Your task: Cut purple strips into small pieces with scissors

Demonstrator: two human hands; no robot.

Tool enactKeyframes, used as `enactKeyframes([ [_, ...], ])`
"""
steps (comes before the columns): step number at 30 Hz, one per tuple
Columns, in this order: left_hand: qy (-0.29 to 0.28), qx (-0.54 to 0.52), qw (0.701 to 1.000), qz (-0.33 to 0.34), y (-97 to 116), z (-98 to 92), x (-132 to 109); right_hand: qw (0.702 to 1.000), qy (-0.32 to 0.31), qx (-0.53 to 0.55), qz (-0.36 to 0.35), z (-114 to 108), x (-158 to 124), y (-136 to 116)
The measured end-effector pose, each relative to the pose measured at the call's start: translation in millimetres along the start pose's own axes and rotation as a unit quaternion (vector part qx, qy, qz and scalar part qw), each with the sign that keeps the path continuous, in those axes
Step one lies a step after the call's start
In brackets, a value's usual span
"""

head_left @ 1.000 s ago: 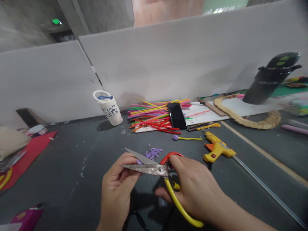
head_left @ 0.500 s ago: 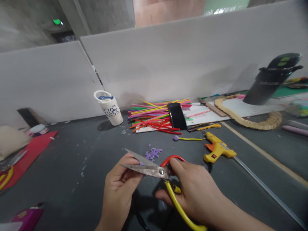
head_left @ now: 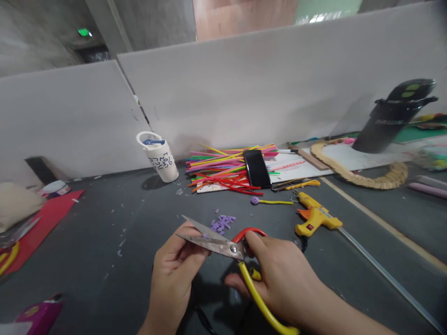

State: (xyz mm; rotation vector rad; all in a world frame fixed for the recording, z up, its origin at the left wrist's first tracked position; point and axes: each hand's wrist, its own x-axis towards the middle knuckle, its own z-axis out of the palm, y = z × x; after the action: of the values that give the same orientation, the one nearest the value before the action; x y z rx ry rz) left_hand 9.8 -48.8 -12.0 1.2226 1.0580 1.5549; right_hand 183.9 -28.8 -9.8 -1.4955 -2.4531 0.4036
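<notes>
My right hand (head_left: pixel 282 274) grips scissors (head_left: pixel 240 265) with one red and one yellow handle, blades parted and pointing left. My left hand (head_left: pixel 174 274) is pinched just under the blades, holding a small purple piece (head_left: pixel 205 236) between them. Beyond the blades lies a little heap of purple cut bits (head_left: pixel 221 222) on the dark table (head_left: pixel 104 251).
A yellow glue gun (head_left: pixel 314 216) lies to the right, a purple-headed yellow stick (head_left: pixel 270 201) behind it. Farther back are coloured strips (head_left: pixel 223 170), a black phone (head_left: pixel 256 167), a white cup (head_left: pixel 159 157) and a black bottle (head_left: pixel 393 116). Red sheet (head_left: pixel 42 223) at left.
Both hands and the scissors have drifted slightly lower and right in view; the blades stay parted around the purple piece.
</notes>
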Motion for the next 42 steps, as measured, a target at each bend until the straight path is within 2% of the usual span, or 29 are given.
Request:
enactKeyframes([
  [14, -0.016, -0.035, 0.999, -0.016, -3.6, 0.4, -0.8, 1.0, -0.011, -0.019, -0.007, 4.7, 0.3, -0.1],
  [32, 0.009, -0.059, 0.997, -0.045, -0.9, 2.3, 1.8, 0.999, -0.01, -0.035, -0.014, 7.6, 0.2, -1.6],
  [39, -0.004, -0.023, 1.0, -0.02, 0.6, 1.1, 3.1, 1.0, -0.016, -0.002, 0.006, 0.0, 0.2, 0.9],
  [42, 0.005, -0.037, 0.999, -0.029, 1.7, 1.7, 3.1, 1.0, -0.002, 0.01, -0.005, -4.4, 0.4, 2.0],
])
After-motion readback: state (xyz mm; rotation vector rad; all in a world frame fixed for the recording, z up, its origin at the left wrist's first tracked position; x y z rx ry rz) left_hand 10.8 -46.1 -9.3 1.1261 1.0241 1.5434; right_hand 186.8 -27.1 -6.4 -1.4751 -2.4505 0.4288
